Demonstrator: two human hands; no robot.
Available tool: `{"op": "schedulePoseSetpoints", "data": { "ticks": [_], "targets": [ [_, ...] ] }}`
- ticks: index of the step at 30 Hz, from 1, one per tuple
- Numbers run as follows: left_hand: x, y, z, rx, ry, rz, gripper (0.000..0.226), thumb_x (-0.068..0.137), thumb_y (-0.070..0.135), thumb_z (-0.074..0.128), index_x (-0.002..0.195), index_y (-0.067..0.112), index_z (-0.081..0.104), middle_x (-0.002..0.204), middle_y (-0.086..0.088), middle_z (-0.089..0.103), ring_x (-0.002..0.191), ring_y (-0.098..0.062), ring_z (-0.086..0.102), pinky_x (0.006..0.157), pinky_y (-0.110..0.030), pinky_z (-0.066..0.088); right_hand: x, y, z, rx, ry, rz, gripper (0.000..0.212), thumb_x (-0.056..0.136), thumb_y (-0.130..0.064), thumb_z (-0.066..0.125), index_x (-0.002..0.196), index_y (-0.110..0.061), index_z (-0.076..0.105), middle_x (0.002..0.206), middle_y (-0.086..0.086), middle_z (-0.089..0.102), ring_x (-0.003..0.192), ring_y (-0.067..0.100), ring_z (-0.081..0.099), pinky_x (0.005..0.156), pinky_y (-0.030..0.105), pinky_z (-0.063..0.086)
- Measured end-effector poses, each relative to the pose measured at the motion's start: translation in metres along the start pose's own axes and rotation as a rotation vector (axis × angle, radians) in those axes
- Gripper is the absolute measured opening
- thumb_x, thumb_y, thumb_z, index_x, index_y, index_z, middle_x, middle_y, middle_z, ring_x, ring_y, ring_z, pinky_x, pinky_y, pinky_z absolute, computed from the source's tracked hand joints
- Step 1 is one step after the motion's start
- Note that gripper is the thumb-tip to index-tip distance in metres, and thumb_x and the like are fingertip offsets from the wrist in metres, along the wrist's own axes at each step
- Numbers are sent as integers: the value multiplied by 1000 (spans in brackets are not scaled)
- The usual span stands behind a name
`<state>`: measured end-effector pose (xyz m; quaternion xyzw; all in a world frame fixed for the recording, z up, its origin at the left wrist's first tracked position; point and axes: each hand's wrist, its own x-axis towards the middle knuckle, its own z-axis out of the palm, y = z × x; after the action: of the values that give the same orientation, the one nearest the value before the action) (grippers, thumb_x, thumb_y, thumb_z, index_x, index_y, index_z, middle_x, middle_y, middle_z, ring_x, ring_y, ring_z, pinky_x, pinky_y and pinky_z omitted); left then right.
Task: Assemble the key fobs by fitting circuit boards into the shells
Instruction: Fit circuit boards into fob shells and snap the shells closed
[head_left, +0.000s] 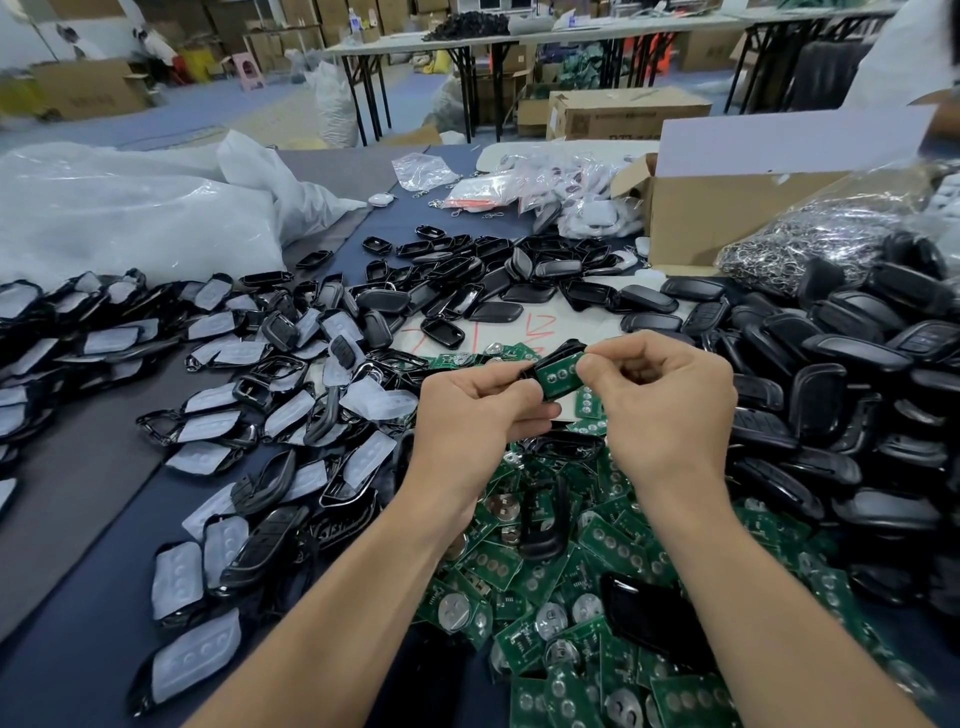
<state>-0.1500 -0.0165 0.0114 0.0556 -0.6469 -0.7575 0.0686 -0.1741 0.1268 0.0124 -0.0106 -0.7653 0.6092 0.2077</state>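
Note:
Above the table's middle, my left hand (478, 410) grips a black key fob shell (563, 351) by its lower left end. A green circuit board (558, 375) with round contact pads lies in the shell. My right hand (660, 395) pinches the board's right edge with thumb and forefinger. Below my hands lies a heap of loose green circuit boards (587, 613), some with coin cells. Shells with white rubber pads (218, 415) lie spread on the left.
Black shell halves (841, 395) are piled on the right and further back (467, 270). An open cardboard box (727, 218), a bag of metal key rings (831, 234) and white plastic bags (130, 208) stand at the far side. A paper with red marks (498, 327) lies under the parts.

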Motion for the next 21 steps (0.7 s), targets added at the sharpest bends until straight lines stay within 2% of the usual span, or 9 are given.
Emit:
{"op": "schedulePoseSetpoints", "data": {
  "ticks": [5, 8, 10, 12, 14, 16, 19, 21],
  "targets": [
    [-2, 0, -2, 84, 23, 44, 30, 89, -2, 76, 82, 26, 84, 81, -11, 80, 74, -26, 79, 69, -27, 63, -4, -4, 2, -50, 21, 13, 18, 78, -21, 89, 70, -31, 77, 65, -22, 70, 59, 1, 64, 58, 14, 50],
    [-3, 2, -2, 152, 58, 93, 49, 86, 0, 80, 69, 47, 81, 74, -5, 79, 66, -20, 78, 66, -27, 63, -9, -5, 5, -105, 27, -6, 14, 76, -25, 90, 70, -32, 78, 64, -21, 69, 59, 3, 64, 61, 23, 53],
    [-3, 4, -2, 160, 70, 109, 54, 85, -1, 80, 65, 50, 79, 71, -3, 79, 62, -18, 77, 64, -26, 62, -11, -5, 6, -131, 48, -37, 12, 75, -30, 90, 77, -32, 79, 64, -17, 68, 62, 0, 61, 61, 21, 48],
    [-3, 5, -3, 162, 87, 110, 49, 84, -2, 81, 66, 44, 80, 69, -4, 78, 60, -19, 76, 61, -25, 62, -12, -3, 6, -180, 77, -62, 23, 75, -38, 89, 94, -35, 78, 74, -19, 67, 68, -1, 60, 65, 18, 44],
    [-2, 7, -6, 145, 91, 97, 40, 85, -3, 80, 69, 34, 82, 72, -7, 79, 61, -22, 77, 60, -26, 62, -10, -2, 6, -148, -9, -20, 22, 79, -40, 84, 100, -34, 78, 80, -18, 71, 73, -1, 64, 68, 19, 48],
    [-2, 8, -10, 163, 69, 107, 44, 86, -2, 79, 70, 39, 82, 73, -5, 79, 63, -21, 77, 62, -27, 63, -10, -2, 9, 41, -184, 65, 2, 88, -28, 79, 87, -29, 80, 70, -7, 74, 61, 4, 66, 61, 26, 52],
    [-2, 9, -11, 339, 8, 172, 42, 86, 12, 74, 79, 53, 79, 76, 2, 80, 68, -22, 77, 64, -36, 65, -8, -2, 6, 102, -267, 75, 27, 89, -15, 78, 78, -39, 80, 59, 2, 70, 51, 12, 61, 51, 30, 47],
    [-1, 10, -14, 488, -41, 227, 34, 84, 19, 71, 89, 51, 80, 79, 8, 80, 75, -24, 77, 71, -47, 64, -8, -4, 3, 104, -286, 62, 25, 84, -19, 79, 78, -44, 79, 59, 0, 71, 49, 10, 61, 49, 27, 46]
  ]
}}
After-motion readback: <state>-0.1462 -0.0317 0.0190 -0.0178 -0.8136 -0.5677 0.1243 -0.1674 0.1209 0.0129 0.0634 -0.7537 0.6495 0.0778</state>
